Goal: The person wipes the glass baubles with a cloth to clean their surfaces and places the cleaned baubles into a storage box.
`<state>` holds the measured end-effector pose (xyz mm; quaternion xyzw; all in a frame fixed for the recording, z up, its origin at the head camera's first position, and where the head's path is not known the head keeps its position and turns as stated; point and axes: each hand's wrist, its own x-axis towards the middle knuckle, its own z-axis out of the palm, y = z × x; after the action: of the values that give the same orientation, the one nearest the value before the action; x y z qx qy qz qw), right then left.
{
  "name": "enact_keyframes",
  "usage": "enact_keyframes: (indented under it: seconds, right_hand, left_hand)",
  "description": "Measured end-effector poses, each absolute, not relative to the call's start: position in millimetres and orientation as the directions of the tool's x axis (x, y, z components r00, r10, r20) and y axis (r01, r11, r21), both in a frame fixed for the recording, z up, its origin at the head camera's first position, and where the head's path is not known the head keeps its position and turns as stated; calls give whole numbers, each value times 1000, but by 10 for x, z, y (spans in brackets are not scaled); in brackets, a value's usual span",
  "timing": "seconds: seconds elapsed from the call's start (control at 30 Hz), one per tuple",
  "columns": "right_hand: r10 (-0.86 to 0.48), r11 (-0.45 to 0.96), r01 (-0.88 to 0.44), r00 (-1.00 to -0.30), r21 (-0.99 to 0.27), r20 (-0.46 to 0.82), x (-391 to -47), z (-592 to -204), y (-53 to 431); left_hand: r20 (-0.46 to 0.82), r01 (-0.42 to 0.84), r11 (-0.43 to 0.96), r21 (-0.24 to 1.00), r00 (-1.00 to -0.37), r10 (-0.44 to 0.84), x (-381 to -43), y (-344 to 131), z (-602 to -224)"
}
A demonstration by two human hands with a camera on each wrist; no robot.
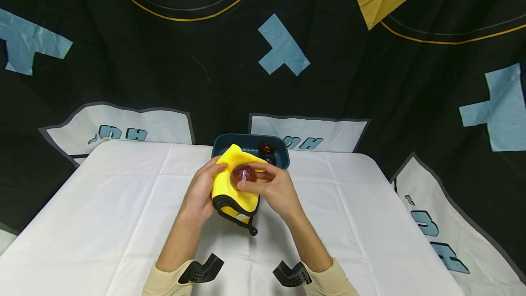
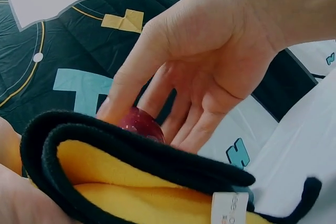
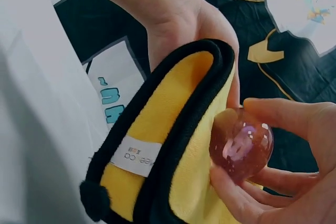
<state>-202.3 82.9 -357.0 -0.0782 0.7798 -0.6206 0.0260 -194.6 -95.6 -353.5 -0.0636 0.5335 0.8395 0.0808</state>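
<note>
A yellow cloth (image 1: 230,186) with black edging, folded over, is held up by my left hand (image 1: 202,188), fingers behind it and thumb on its front. My right hand (image 1: 273,186) pinches a clear reddish ball (image 1: 243,176) between thumb and fingers, right against the cloth's yellow face. In the right wrist view the ball (image 3: 241,145) is see-through and glossy, with a pinkish-purple shape inside. A white label (image 3: 137,156) shows on the cloth's inner fold, and a black loop end (image 3: 94,200) hangs from its corner.
Just behind the hands, a dark blue tray (image 1: 242,140) stands at the table's far edge, with a dark red ball (image 1: 266,149) and a darker ball (image 1: 269,160) at its right end. White cloth (image 1: 123,214) covers the table. A black patterned curtain (image 1: 230,86) hangs behind.
</note>
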Motion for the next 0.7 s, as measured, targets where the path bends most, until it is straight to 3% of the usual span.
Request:
enact_keyframes:
  seconds: [0.5,0.7]
  right_hand:
    - [-180,318,-6,-982,-948,-55,-2103,-3558,916]
    - [-148,242,-106,-986,-965,71,-2049,-3517,936]
  left_hand:
    - [-212,-216,-435,874,-976,58,-1937,-931,-3535]
    - [-217,-233,-496,836,-972,89,-1949,-919,-3542]
